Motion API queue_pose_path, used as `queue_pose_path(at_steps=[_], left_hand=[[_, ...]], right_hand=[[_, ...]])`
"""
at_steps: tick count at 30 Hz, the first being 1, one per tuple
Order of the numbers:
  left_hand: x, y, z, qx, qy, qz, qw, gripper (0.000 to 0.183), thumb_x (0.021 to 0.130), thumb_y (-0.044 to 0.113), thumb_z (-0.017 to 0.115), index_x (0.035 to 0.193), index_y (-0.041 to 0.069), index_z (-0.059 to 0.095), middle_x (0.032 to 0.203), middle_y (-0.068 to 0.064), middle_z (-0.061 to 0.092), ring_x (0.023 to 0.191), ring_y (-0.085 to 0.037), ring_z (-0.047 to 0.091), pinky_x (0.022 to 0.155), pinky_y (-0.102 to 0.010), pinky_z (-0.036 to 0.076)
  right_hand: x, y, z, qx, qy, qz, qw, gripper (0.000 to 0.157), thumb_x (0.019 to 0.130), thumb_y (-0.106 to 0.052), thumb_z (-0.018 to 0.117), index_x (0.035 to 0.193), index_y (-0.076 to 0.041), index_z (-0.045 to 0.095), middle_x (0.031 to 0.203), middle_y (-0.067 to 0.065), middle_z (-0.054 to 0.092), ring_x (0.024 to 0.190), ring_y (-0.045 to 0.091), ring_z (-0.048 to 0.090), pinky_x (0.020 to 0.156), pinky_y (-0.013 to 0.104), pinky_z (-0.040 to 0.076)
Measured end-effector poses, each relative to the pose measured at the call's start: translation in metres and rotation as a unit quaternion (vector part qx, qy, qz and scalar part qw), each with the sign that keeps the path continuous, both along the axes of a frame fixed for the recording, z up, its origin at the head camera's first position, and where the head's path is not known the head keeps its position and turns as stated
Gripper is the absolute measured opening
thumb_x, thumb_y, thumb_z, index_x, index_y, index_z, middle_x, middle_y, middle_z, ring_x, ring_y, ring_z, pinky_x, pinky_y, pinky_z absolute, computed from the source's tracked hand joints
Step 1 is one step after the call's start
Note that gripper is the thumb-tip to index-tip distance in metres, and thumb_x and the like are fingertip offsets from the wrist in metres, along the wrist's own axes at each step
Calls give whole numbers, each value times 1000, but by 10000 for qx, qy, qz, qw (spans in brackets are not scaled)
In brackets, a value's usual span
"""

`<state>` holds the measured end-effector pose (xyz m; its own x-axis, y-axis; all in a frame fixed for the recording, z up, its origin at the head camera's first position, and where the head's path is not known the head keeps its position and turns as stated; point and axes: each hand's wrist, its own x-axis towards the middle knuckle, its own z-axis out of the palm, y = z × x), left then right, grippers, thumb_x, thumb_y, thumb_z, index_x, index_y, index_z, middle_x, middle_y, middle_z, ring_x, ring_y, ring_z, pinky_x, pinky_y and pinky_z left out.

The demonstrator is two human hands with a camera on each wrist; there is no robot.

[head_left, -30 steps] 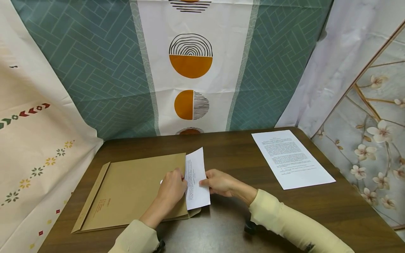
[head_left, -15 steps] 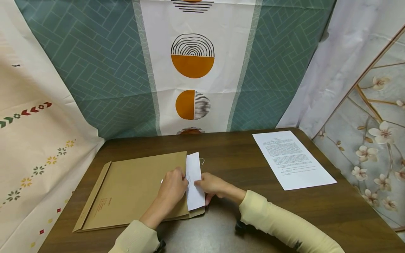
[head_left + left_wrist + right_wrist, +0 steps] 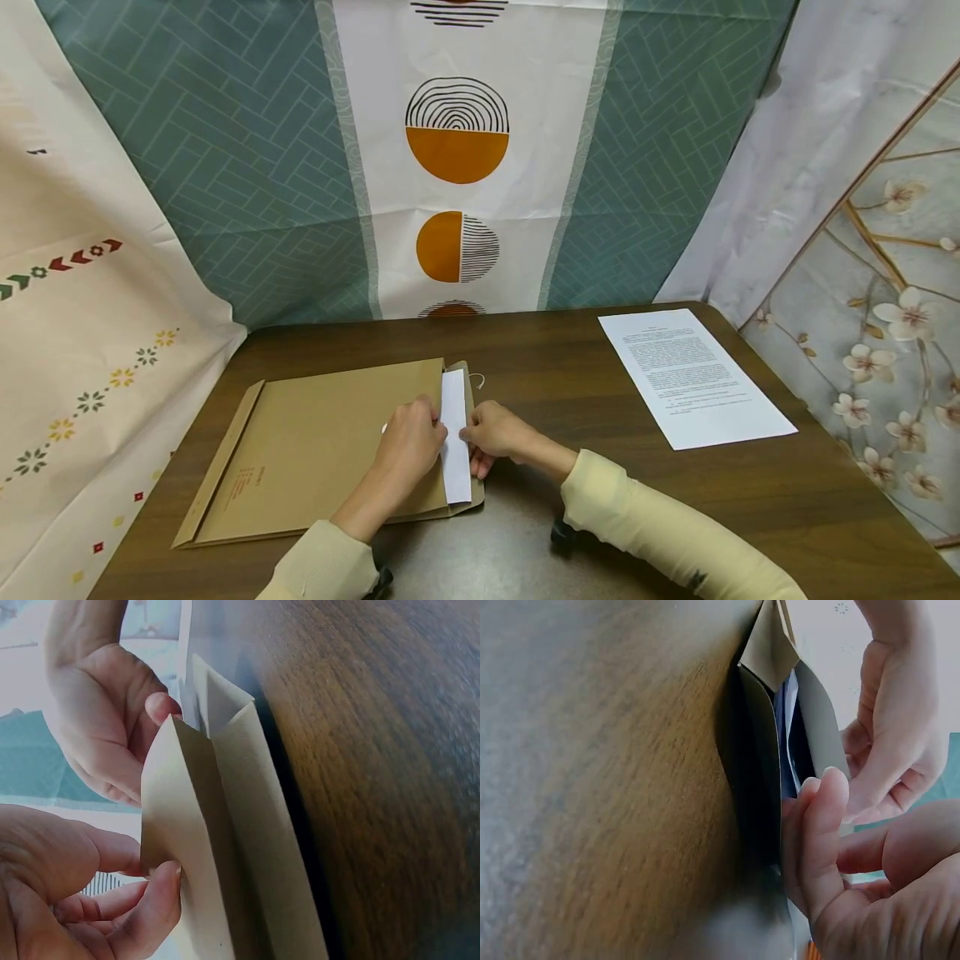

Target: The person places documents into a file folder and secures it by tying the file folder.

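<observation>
A brown kraft envelope (image 3: 322,450) lies on the table, its opening to the right and the flap (image 3: 477,492) unfolded. My left hand (image 3: 408,442) pinches the upper edge of the opening; in the left wrist view, thumb and finger grip the cardboard wall (image 3: 176,817), holding the mouth apart. A white sheet of paper (image 3: 454,467) is mostly inside, with a narrow strip sticking out. My right hand (image 3: 498,433) pinches that strip's outer edge, thumb on top. In the right wrist view, its fingers (image 3: 821,825) stand at the mouth, where the paper (image 3: 790,712) shows inside.
A printed sheet (image 3: 690,379) lies at the right of the dark wooden table (image 3: 555,358). A thin string loop (image 3: 480,381) sticks out by the flap. Patterned cloths hang behind and at both sides.
The paper has slid left, deeper into the envelope, and its visible strip has narrowed. My right hand has moved left with it; the flap now shows more. My left hand has stayed in place.
</observation>
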<state>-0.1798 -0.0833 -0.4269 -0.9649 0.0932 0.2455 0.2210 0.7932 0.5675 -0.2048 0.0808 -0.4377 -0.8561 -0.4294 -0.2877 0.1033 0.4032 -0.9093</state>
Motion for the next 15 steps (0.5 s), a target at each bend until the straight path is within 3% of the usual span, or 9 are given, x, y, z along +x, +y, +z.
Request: queue_pose_path(at_steps=[3, 10, 15], left_hand=[[0, 0, -1, 1, 47, 6, 10000, 4, 78, -2, 62, 77, 1, 59, 70, -9, 59, 62, -22, 56, 54, -38, 47], [-1, 0, -1, 0, 131, 44, 9999, 16, 79, -4, 70, 76, 4, 57, 69, -8, 59, 61, -21, 55, 53, -36, 46], [-1, 0, 0, 31, 138, 11, 9999, 15, 78, -4, 69, 77, 4, 57, 70, -9, 59, 62, -22, 55, 53, -37, 47]], right_hand=[[-2, -4, -2, 68, 3, 28, 10000, 32, 101, 1, 51, 71, 8, 57, 53, 13, 60, 39, 14, 58, 41, 26, 50], [-5, -19, -4, 1085, 807, 112, 9908, 39, 103, -10, 57, 67, 3, 65, 54, 10, 64, 37, 13, 57, 39, 29, 50], [-9, -23, -3, 1239, 850, 44, 9886, 39, 103, -10, 58, 67, 4, 67, 54, 11, 65, 37, 14, 58, 40, 30, 51]])
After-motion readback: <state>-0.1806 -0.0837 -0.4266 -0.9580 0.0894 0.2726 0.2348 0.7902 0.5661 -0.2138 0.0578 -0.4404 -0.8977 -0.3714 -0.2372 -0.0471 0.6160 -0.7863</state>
